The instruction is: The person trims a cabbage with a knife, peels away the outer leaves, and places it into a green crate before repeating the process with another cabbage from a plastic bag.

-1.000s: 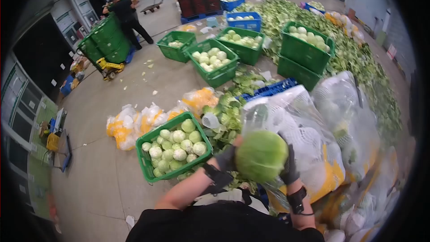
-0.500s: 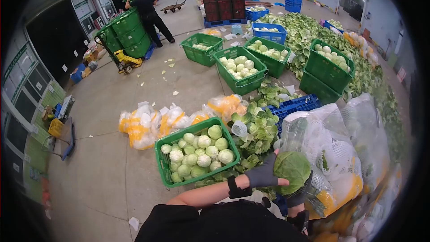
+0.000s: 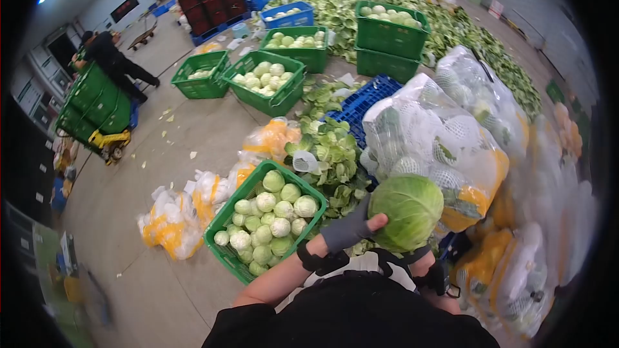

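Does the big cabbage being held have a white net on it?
No, the cabbage held by the left hand shows bare green leaves.

Consists of one large, rounded, light-green cabbage (image 3: 409, 209) with broad, overlapping, pale-veined leaves. Appears whole and tightly closed. Rests between a grey-gloved left hand (image 3: 349, 229), thumb bare against the near left side, and a right hand (image 3: 416, 258), mostly hidden beneath the lower edge.

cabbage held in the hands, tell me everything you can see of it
The cabbage is round and green, its leafy surface wrapped tight, with paler veins. It is held up, right of the nearest green crate. The left hand grips its left side, thumb against the leaves; the right hand is mostly hidden beneath.
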`<state>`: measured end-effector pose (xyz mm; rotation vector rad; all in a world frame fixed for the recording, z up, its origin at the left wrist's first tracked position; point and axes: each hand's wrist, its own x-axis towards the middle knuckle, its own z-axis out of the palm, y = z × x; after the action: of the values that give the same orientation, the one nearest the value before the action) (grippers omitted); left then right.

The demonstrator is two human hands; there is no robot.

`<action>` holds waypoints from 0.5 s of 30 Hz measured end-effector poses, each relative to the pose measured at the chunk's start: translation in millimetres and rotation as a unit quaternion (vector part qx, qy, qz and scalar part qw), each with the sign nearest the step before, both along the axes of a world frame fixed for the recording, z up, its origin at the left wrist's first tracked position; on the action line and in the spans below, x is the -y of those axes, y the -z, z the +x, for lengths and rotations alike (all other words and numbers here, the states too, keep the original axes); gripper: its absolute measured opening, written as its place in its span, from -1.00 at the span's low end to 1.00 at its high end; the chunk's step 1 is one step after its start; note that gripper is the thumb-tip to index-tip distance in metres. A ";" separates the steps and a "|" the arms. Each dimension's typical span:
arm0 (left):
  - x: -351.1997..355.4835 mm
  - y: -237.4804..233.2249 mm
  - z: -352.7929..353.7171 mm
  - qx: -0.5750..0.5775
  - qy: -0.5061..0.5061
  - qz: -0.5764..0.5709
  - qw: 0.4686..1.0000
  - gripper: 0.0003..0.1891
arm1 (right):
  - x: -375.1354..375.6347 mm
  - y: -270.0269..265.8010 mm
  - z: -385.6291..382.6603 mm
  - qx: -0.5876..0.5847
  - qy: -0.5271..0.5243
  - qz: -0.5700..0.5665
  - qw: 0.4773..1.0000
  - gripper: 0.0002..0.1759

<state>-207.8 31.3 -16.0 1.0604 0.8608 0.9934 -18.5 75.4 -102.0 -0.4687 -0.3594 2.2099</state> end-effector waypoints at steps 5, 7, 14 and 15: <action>-5.8 -24.2 12.0 -0.090 0.132 0.010 0.987 -0.12 | 18.9 -3.7 20.4 0.035 0.023 -0.006 0.999 -0.42; -9.1 -21.9 14.9 -0.240 0.182 0.072 0.951 -0.11 | 22.2 -4.0 35.1 0.043 0.043 -0.009 0.998 -0.42; -11.4 -43.3 -11.5 -0.207 -0.164 0.166 0.950 -0.16 | 19.1 1.2 84.5 0.063 0.106 -0.015 0.992 -0.42; -10.7 -47.9 -16.8 -0.209 -0.169 0.166 0.949 -0.16 | 17.5 1.8 92.3 0.066 0.112 -0.016 0.991 -0.42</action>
<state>-224.6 41.9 31.9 1.4759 1.2828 1.2519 73.8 57.9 -103.7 -0.6435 -0.3243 1.9748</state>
